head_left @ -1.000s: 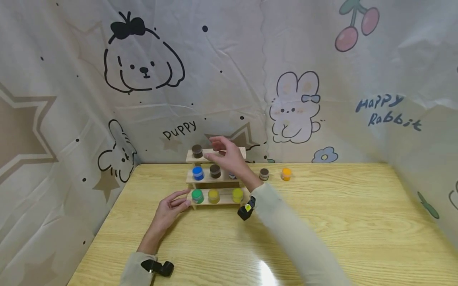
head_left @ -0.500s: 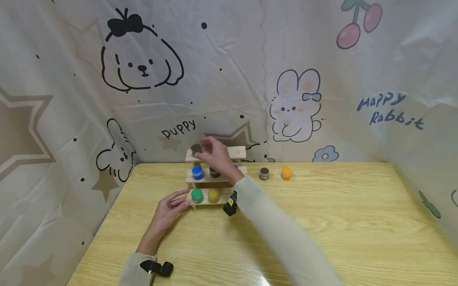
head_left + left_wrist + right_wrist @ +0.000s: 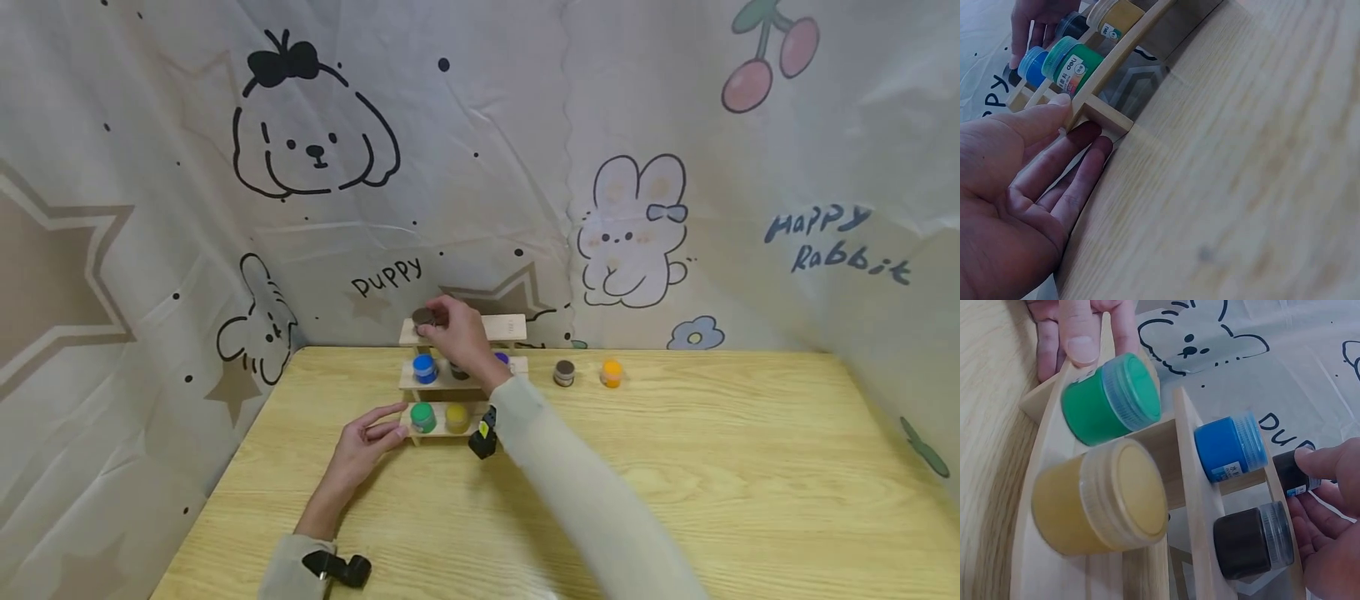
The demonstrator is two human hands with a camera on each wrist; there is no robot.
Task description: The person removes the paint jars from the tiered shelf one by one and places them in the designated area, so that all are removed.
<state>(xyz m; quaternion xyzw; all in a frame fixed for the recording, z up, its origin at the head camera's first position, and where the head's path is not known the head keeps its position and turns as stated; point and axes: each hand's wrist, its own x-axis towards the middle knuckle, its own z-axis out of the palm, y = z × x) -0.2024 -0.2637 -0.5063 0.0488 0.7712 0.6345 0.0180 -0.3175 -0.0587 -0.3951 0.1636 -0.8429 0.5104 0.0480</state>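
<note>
A three-tier wooden rack (image 3: pixel 504 327) holds small paint jars. On its top tier, at the left end, my right hand (image 3: pixel 459 335) pinches a dark paint jar (image 3: pixel 1289 472) between thumb and fingers. Down at the bottom tier's left end, my left hand (image 3: pixel 365 444) grips the rack, thumb on the front edge and fingers behind the end piece. Beside that thumb stands a green jar (image 3: pixel 1075 65), with a yellow jar (image 3: pixel 1100 497) next to it. The middle tier carries a blue jar (image 3: pixel 424 368), another dark jar (image 3: pixel 1250 540) and a purple-lidded jar (image 3: pixel 501 359), partly hidden by my right wrist.
Right of the rack, a brown-lidded jar (image 3: pixel 564 373) and an orange jar (image 3: pixel 612 373) stand on the wooden table (image 3: pixel 720 483). Behind and at the sides hangs a printed cloth (image 3: pixel 480 117). My right forearm covers the bottom tier's right end.
My right hand has moved left along the top tier and its fingers have closed on the dark jar there. My left hand stays at the rack's end.
</note>
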